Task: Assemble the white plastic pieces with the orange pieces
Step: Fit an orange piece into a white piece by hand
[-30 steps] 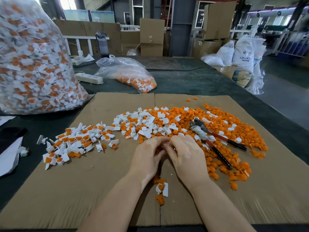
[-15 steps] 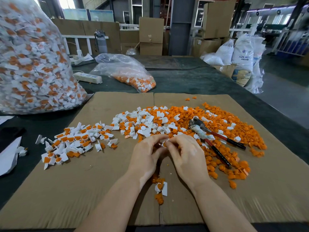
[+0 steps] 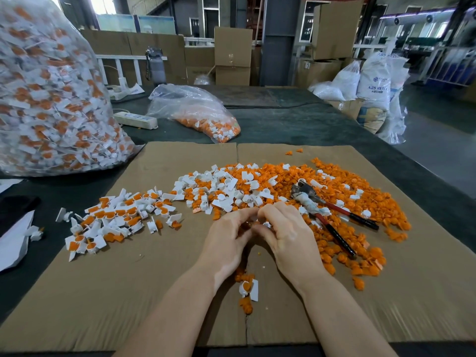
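Both hands, left (image 3: 226,240) and right (image 3: 288,235), pinch small pieces (image 3: 266,224) between meeting fingertips, mostly hidden. Best to line them up squarely, then press straight together.

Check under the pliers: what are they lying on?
The red-handled pliers lie on the heap of loose orange pieces, with a few white pieces mixed in. Whatever sits directly beneath the wrapped head and handles is covered, as is the cardboard there.

Soft daylight from rear windows (image 3: 103,3); sharp centre, wide-angle bending at edges.
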